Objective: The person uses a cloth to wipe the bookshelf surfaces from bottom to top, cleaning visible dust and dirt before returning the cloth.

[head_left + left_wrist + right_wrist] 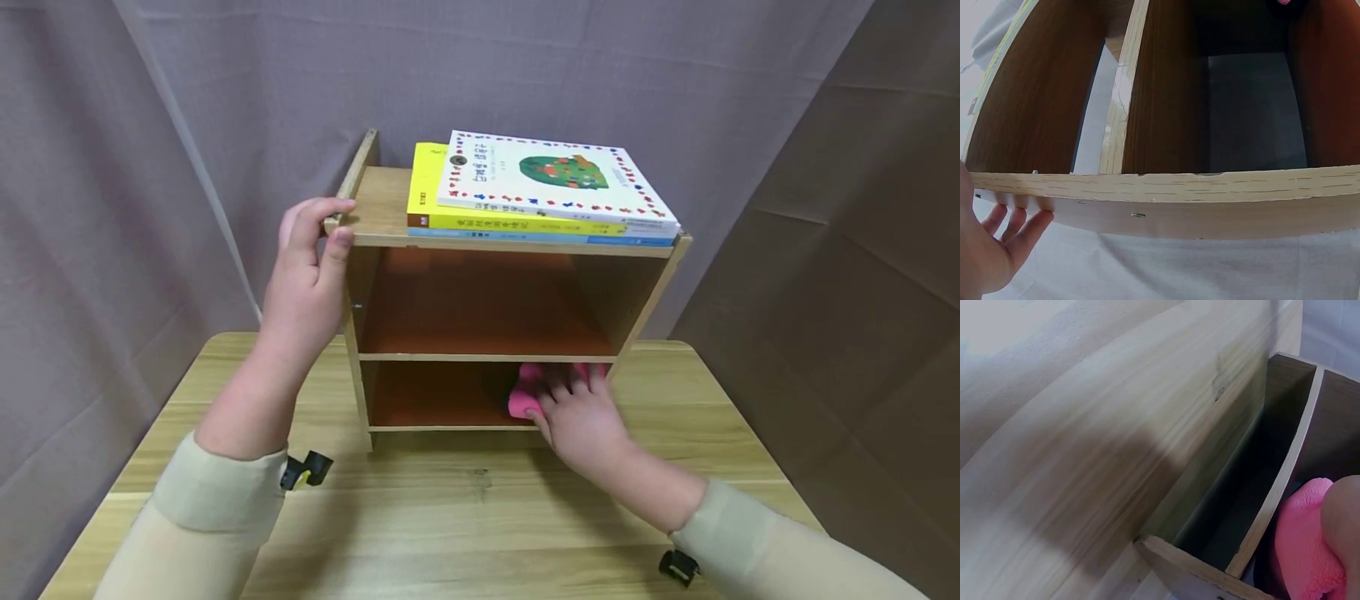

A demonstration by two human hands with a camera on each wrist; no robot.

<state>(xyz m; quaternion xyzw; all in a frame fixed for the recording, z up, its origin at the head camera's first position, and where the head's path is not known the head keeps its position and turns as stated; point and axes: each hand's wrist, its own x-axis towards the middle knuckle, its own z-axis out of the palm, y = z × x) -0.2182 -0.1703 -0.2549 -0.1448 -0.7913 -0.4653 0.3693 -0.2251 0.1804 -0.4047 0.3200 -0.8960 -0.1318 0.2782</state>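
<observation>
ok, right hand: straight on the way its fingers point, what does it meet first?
The pink cloth; the right hand has its fingers on it. Past that, probably deeper into the lower compartment, but the shelf above hides the fingertips' way, so I can't tell what's behind.

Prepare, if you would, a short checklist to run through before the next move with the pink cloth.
1. Bookshelf upright on the wooden table: ok.
2. Left hand holding the bookshelf: ok, at its upper left corner.
3. Pink cloth in the bottom compartment: ok, at its right end, with the right hand on it.
4. Right hand's grip on the cloth: cannot tell, fingertips hidden.
5. Books on top stacked squarely: not ok, the white illustrated book leaves the left part of the yellow book uncovered.
</observation>
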